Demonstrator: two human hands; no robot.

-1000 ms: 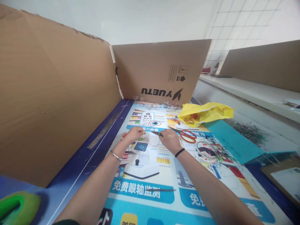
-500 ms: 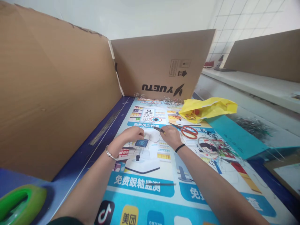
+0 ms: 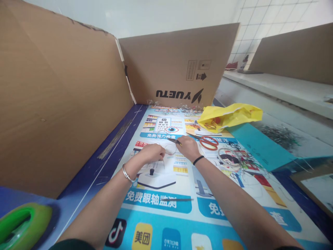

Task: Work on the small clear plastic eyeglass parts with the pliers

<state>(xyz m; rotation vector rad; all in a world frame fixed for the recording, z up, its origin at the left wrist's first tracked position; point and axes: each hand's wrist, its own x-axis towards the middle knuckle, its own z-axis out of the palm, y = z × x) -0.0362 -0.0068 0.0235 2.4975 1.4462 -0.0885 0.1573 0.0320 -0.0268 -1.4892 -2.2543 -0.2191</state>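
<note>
R HAND ON PLIERS, L HAND CURLED BESIDE THIN LOOP

R hand: grasping small dark pointed pliers w/ a bit of yellow at the handle, tip aimed L, over the printed blue-and-white poster. Can't tell if the jaws are apart. Black wrist band.

L hand: fingers curled in, low over poster; can't tell if anything's pinched, fingertips hidden. Silver metal bangle on wrist.

Thin round wire-like loop: flat on poster, betw. the two hands, just below pliers.

R of R hand: scissors w/ orange-red handles, blades pointing up-L. Beyond, crumpled bright-yellow bag, mouth gaping. Next to bag, flat teal panel; behind that, tangled heap of silvery & greenish wire.

Nearer side: slim dark strip lying crosswise on poster.

Far L: bundle of thin straight rods on dark-blue surface. Bottom-L corner: green tape roll, partly out of view.

Back & L: tall brown cardboard panels, back one w/ upside-down "YUETU" print.
</note>
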